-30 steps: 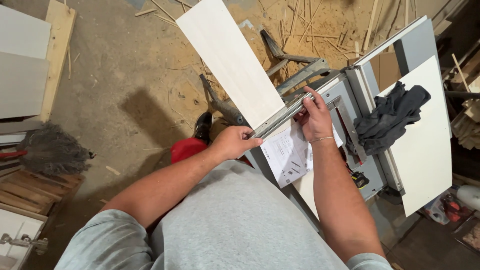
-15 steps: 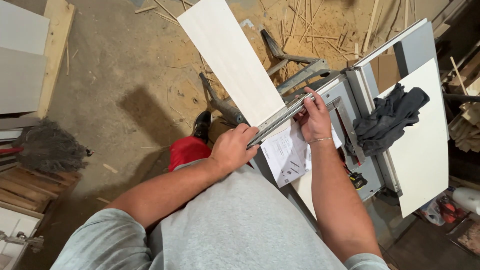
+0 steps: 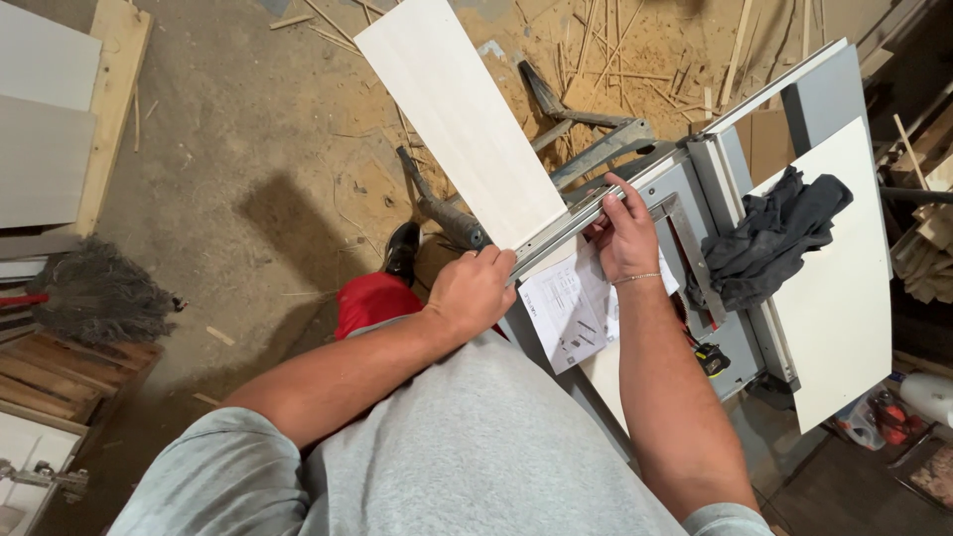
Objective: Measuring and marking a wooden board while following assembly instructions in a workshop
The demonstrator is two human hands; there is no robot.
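The left hand (image 3: 475,288) has slid along the metal drawer slide (image 3: 581,220): a second ago it sat lower, near the rail's near end with the fingers spread flat, and now it is curled over that end, knuckles up, closer to the pale board (image 3: 467,119). The left forearm has swung in with it, covering more of the red cloth (image 3: 367,301) below. The right hand (image 3: 623,233) has barely shifted, its fingertips pressed a little further over the rail.
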